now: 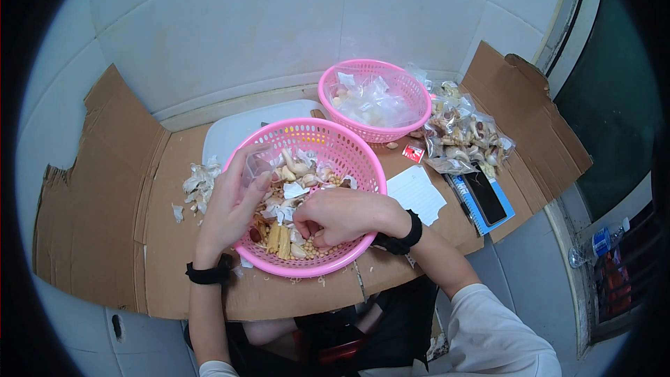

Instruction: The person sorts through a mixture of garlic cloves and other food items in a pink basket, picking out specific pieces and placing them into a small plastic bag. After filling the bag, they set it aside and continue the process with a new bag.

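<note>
A large pink perforated basket (375, 167) holds yellowish beans, pale dried pieces, yellow sticks, a few dark red pieces and white paper scraps. My left hand (237, 199), over the basket's left side, is closed round a small clear plastic bag (258, 166). Inside the basket, toward its front right, my right hand (342, 213) reaches down among the beans with its fingers bent together. What those fingertips hold, if anything, is hidden. Both wrists wear black bands.
Behind stands a smaller pink basket (391, 134) with clear bags. Filled bags (467, 132) lie at the right, near a black phone (484, 197) on a blue notebook (504, 204), white paper (417, 194) and a red packet (413, 153). Pale peelings (201, 185) lie left; cardboard (167, 237) covers the table.
</note>
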`<state>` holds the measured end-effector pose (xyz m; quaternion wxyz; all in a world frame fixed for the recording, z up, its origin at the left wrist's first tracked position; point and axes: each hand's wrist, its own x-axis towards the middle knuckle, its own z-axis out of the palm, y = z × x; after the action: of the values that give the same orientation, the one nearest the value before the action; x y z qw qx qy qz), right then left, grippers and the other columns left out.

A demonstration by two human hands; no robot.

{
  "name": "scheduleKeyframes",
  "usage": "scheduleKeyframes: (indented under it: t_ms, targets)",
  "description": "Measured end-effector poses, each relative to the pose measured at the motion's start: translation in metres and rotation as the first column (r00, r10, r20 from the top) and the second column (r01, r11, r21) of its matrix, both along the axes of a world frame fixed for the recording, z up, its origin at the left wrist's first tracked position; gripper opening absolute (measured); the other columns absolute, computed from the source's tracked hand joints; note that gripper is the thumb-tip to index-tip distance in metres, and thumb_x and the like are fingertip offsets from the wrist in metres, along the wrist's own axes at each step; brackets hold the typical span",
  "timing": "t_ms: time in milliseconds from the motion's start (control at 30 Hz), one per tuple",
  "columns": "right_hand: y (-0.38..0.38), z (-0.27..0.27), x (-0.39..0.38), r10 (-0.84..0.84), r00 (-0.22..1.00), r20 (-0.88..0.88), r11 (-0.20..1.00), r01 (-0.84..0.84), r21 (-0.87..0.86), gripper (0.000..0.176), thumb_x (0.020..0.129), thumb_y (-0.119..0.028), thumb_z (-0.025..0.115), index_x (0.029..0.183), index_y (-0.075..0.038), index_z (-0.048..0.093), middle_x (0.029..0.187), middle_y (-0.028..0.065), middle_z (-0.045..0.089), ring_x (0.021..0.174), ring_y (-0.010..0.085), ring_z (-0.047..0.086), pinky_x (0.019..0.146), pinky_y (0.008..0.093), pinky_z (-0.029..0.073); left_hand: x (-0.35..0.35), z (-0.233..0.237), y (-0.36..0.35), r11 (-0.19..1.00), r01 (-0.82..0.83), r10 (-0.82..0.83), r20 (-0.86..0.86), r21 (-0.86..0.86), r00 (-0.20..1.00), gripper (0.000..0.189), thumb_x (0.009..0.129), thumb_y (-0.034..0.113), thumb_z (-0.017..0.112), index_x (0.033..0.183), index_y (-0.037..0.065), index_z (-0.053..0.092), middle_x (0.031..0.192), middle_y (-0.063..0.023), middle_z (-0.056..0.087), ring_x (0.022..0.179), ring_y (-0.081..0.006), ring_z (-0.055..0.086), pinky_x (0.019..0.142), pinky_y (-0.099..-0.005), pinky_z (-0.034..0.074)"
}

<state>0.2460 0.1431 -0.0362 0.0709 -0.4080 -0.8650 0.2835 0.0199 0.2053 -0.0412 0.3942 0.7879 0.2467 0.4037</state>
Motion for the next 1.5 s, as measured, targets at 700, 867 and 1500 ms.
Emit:
scheduleKeyframes:
  t_ms: [700, 867, 1500]
  targets:
    - [0.004, -0.010, 0.001, 0.006, 1.000, 0.027, 0.999, -0.007, 0.043, 0.008, 0.073, -0.007, 0.073, 0.079, -0.004, 0.074, 0.078, 0.0127, 0.073, 0.078, 0.0314, 0.072, 0.072, 0.0430, 0.056, -0.001, 0.003, -0.001, 1.000, 0.017, -0.017, -0.007, -0.014, 1.000, 0.048, 0.107, 0.033, 0.060, 0.142, 0.000, 0.053, 0.108, -0.0133, 0.070, 0.098, -0.0166, 0.068, 0.085, -0.0318, 0.054]
    - [0.003, -0.005, 0.001, -0.008, 1.000, 0.003, 1.000, 0.008, 0.017, 0.010, 0.076, -0.010, 0.073, 0.082, -0.002, 0.072, 0.078, 0.0150, 0.071, 0.078, 0.0328, 0.070, 0.073, 0.0435, 0.055, 0.000, 0.001, 0.000, 1.000, 0.019, -0.019, 0.001, -0.013, 1.000, 0.050, 0.107, 0.035, 0.061, 0.142, 0.001, 0.053, 0.108, -0.0126, 0.069, 0.097, -0.0157, 0.066, 0.084, -0.0314, 0.054]
    - [0.007, 0.015, -0.008, -0.163, 0.741, -0.652, 0.819, 0.470, 0.329, 0.029, 0.109, -0.024, 0.057, 0.095, 0.001, 0.057, 0.076, 0.0137, 0.056, 0.064, 0.0263, 0.057, 0.062, 0.0409, 0.042, 0.001, 0.004, -0.002, 0.998, 0.015, -0.015, -0.008, -0.067, 1.000, 0.043, 0.109, 0.027, 0.057, 0.143, 0.001, 0.052, 0.110, -0.0108, 0.070, 0.100, -0.0158, 0.068, 0.088, -0.0321, 0.056]
